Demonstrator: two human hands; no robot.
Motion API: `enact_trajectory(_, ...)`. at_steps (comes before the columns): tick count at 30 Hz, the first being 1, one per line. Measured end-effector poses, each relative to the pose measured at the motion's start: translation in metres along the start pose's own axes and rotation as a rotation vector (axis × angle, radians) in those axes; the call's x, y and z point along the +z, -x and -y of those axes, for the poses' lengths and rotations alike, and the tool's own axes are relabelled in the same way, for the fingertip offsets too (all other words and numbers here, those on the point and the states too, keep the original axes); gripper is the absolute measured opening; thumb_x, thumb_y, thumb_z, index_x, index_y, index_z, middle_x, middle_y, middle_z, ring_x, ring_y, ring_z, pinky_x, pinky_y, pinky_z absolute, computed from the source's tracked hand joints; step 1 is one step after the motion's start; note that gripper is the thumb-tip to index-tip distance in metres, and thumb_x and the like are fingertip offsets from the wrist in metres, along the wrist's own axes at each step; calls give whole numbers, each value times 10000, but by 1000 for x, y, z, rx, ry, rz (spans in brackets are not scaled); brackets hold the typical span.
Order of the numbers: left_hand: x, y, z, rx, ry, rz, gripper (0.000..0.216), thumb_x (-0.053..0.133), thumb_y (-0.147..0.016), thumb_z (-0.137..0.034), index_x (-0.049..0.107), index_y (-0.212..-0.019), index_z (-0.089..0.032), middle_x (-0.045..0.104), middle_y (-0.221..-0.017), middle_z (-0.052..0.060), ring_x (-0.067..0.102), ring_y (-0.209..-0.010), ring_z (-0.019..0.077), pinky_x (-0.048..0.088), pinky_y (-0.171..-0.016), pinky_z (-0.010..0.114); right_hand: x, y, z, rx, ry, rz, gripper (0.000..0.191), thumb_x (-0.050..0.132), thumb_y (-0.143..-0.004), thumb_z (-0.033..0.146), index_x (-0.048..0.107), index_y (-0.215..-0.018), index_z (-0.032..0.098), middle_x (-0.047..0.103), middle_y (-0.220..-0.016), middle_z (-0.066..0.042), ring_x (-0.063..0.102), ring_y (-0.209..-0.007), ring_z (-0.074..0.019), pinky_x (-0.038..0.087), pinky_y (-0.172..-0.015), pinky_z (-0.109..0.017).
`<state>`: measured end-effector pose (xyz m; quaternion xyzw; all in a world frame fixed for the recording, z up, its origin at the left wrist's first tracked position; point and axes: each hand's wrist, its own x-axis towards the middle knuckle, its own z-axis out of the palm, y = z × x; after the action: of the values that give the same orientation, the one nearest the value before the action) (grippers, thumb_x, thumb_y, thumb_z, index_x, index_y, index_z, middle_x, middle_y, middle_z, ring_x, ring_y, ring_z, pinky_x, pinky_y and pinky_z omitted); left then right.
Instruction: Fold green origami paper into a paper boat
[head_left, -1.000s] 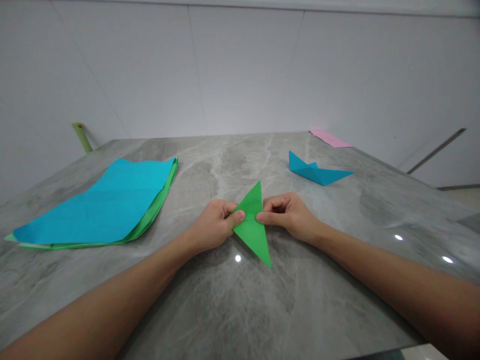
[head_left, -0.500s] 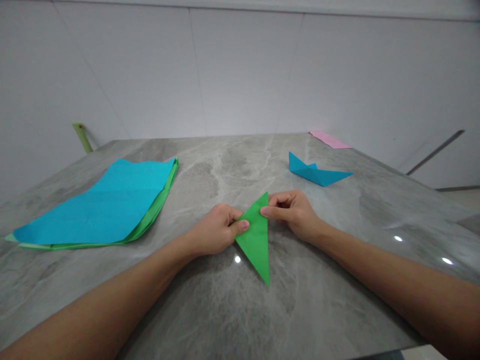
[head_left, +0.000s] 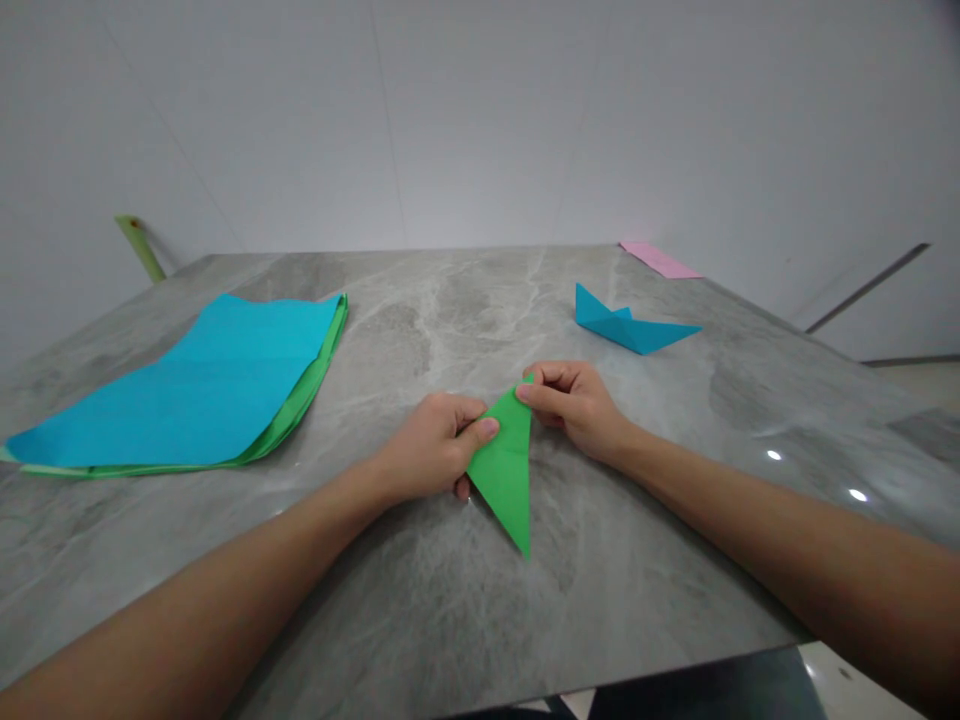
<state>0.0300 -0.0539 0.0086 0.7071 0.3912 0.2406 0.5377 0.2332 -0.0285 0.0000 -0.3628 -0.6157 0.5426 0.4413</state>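
A folded green paper triangle (head_left: 508,475) is held between both hands above the grey table, its long straight edge to the right and one point toward me. My left hand (head_left: 442,445) pinches its left corner, thumb on top and fingers behind. At the upper tip, my right hand (head_left: 574,405) grips the paper between thumb and index finger, partly hiding the tip. Beyond my right hand lies a blue paper boat (head_left: 634,330) on the tabletop.
On the left rests a stack of blue and green paper sheets (head_left: 187,390). A pink paper (head_left: 660,260) lies at the far right edge of the grey marbled table (head_left: 480,310), near the white wall (head_left: 480,120). The table's front edge shows at the bottom right.
My right thumb and fingers have moved up the green paper to its upper tip, which they now cover. The view has tilted slightly down, showing more floor.
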Motion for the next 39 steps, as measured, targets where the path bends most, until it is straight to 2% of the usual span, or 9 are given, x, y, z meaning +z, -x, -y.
enact_trajectory(5, -1, 0, -2, -2, -17, 13, 332, 499, -905, -374, 507, -634, -181, 510, -457, -48, 468, -318, 72, 347, -319, 149, 3, 1, 4, -133, 159, -38, 553, 609, -867, 554, 376, -507, 204, 287, -465, 77, 225, -438, -62, 146, -439, -267)
enact_trajectory(9, 1, -1, -4, -3, -15, -37, 346, 453, -931, -345, 504, -630, -182, 506, -443, -49, 460, -314, 75, 355, -309, 150, 5, 0, 6, -233, 211, -108, 567, 590, -880, 550, 369, -487, 205, 289, -464, 69, 238, -446, -66, 166, -445, -274)
enact_trajectory(15, 5, -5, -4, 9, -40, -129, 400, 430, -969, -371, 505, -627, -177, 506, -432, -54, 445, -301, 61, 315, -307, 139, 2, -3, 4, -206, 243, -116, 556, 584, -889, 564, 396, -511, 204, 323, -469, 64, 269, -453, -72, 200, -446, -269)
enact_trajectory(22, 4, -5, -4, 89, -59, -102, 344, 448, -963, -334, 506, -661, -180, 489, -443, -79, 452, -317, 58, 316, -327, 147, 2, -4, 3, -227, 288, -106, 531, 580, -897, 567, 432, -543, 199, 352, -494, 60, 299, -475, -78, 227, -458, -265)
enact_trajectory(25, 4, -5, -5, 119, -82, -151, 348, 445, -963, -319, 496, -646, -183, 466, -421, -83, 428, -320, 59, 306, -336, 156, 4, -4, 3, -216, 253, -71, 505, 587, -902, 538, 447, -557, 196, 355, -504, 63, 309, -483, -78, 232, -462, -259)
enact_trajectory(30, 3, -7, -2, 152, -117, -259, 364, 448, -966, -340, 530, -652, -174, 478, -433, -69, 429, -355, 68, 316, -365, 168, 7, -3, 3, -181, 189, 90, 483, 624, -874, 537, 476, -571, 191, 403, -527, 61, 341, -491, -74, 254, -468, -248)
enact_trajectory(34, 0, -7, 0, 157, -89, -205, 374, 445, -965, -359, 537, -654, -174, 470, -444, -67, 440, -365, 68, 323, -371, 165, 6, -1, 4, -145, 213, 124, 495, 626, -865, 543, 477, -553, 188, 402, -502, 62, 326, -466, -68, 241, -455, -248)
enact_trajectory(39, -2, -6, 1, 149, -59, -84, 384, 439, -966, -380, 506, -646, -178, 444, -456, -73, 420, -355, 58, 308, -357, 157, 3, 1, 3, -167, 215, -2, 488, 613, -881, 503, 472, -532, 192, 368, -483, 61, 309, -472, -76, 223, -453, -254)
